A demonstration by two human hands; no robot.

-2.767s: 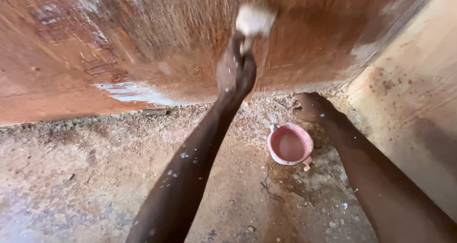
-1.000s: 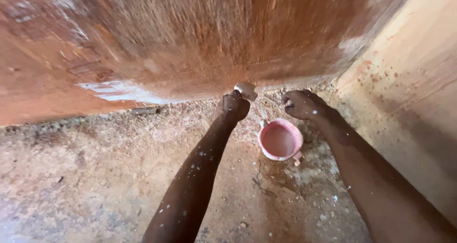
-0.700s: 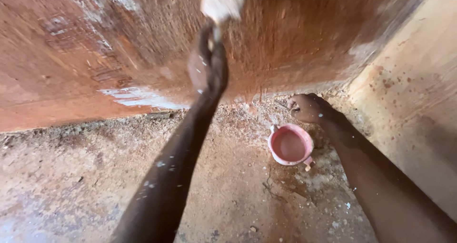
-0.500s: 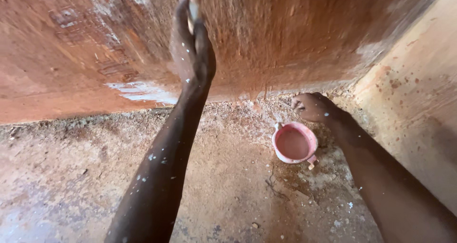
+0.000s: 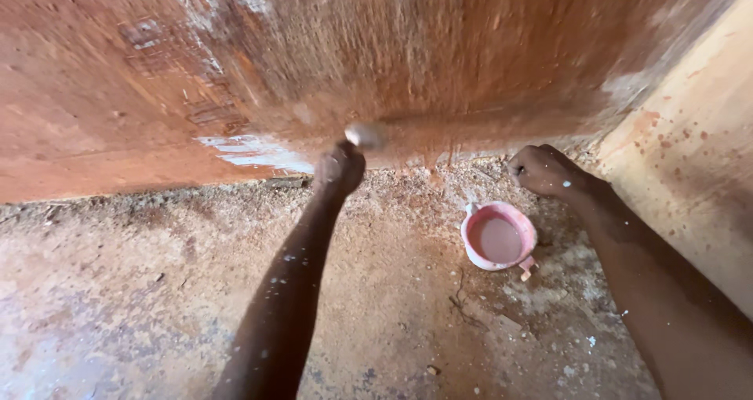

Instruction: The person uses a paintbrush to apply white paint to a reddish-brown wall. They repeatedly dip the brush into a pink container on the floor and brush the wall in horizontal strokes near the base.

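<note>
Head view, left hand point(image 5: 339, 169) gripping brush point(image 5: 365, 136), pink cup point(image 5: 499, 238)

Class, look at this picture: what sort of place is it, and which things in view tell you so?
Probably a room being painted or washed: a streaked reddish wall, a rough, spattered floor, a small pink cup of pinkish liquid, and the left hand holding a brush low on the wall.

The left hand point(image 5: 339, 167), raised high on the reddish wall point(image 5: 439, 47) 0.5 s ago, is now down at the wall's foot, its pale brush point(image 5: 365, 136) low beside the floor.
</note>
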